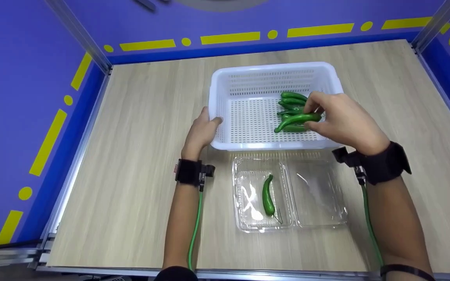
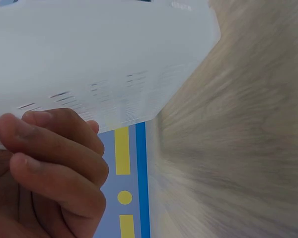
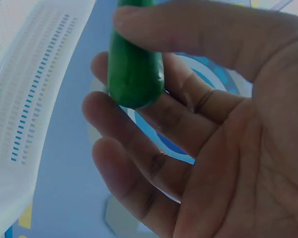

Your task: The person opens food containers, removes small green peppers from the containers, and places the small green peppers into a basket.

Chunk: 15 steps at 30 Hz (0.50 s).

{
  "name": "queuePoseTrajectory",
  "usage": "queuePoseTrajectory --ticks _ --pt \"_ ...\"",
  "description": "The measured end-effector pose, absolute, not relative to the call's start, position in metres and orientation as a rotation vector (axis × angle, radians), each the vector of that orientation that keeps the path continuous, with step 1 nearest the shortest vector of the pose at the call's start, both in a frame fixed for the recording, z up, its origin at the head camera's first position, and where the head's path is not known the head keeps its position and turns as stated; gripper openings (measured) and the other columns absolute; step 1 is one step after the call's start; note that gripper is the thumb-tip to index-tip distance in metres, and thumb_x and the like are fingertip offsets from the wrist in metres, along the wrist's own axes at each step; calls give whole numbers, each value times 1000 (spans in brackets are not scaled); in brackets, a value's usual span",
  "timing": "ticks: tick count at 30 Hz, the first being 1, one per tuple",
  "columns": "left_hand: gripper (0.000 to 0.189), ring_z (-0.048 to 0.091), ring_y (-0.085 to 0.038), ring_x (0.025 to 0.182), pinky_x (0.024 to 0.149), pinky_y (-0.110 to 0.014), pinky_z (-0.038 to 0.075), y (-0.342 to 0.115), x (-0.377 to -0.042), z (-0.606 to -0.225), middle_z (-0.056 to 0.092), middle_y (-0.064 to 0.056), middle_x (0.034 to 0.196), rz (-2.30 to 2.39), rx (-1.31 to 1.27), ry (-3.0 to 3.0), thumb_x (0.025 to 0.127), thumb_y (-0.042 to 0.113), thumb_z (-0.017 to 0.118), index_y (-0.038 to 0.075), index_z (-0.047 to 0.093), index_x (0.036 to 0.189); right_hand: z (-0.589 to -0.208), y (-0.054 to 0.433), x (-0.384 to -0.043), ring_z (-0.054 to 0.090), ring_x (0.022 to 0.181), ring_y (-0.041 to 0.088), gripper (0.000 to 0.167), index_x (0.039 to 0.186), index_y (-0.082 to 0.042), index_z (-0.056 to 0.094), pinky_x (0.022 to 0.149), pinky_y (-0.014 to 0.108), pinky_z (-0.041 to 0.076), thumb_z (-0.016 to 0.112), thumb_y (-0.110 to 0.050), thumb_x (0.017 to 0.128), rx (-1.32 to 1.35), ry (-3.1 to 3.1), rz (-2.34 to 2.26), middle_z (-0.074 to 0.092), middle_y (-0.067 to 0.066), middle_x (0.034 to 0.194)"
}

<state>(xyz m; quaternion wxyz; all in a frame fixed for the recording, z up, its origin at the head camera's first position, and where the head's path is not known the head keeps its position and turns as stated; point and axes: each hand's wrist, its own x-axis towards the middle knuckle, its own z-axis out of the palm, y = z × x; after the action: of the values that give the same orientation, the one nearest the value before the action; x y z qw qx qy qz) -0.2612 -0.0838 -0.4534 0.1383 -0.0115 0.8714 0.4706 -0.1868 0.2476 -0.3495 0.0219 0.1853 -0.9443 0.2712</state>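
Note:
My right hand [image 1: 338, 117] pinches a green chili pepper [image 1: 297, 120] between thumb and fingers, over the right side of a white plastic basket [image 1: 274, 146]. In the right wrist view the pepper's thick rounded end [image 3: 135, 82] shows under the thumb. Several more green peppers [image 1: 293, 97] lie in the basket beneath that hand, partly hidden by it. With its thumb over the rim, my left hand [image 1: 201, 130] grips the basket's left side; the left wrist view shows its curled fingers [image 2: 59, 148] against the outer wall.
In front of the basket lies an opened clear plastic clamshell box [image 1: 244, 224], its lid half [image 1: 318, 195] folded out to the right. One green pepper [image 1: 268, 197] rests in the left half. Blue panels [image 1: 150, 27] with yellow marks border the wooden table [image 1: 143, 156].

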Motion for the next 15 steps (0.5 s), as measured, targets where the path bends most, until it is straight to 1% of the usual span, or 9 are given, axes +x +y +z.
queuePoseTrajectory --ticks 3,10,15 --pt "52 68 -23 103 85 -38 54 -83 -261 -453 65 -12 129 1357 -38 2522 101 32 48 15 38 149 -349 249 -196 68 91 27 20 100 -7 65 79 44 51 78 -5 85 552 -2921 825 73 10 96" --pt "52 68 -25 101 86 -40 54 -82 -263 -452 66 -13 126 1352 -29 2543 101 32 49 13 39 148 -352 250 -216 69 94 31 25 112 -1 69 83 48 53 75 -6 88 466 -2952 847 73 16 104" --pt "50 68 -25 101 86 -40 54 -83 -261 -454 66 -14 125 1358 -29 2547 101 32 50 12 40 146 -359 249 -228 68 97 33 24 112 0 70 83 50 54 74 -7 89 444 -3001 826 73 18 108"
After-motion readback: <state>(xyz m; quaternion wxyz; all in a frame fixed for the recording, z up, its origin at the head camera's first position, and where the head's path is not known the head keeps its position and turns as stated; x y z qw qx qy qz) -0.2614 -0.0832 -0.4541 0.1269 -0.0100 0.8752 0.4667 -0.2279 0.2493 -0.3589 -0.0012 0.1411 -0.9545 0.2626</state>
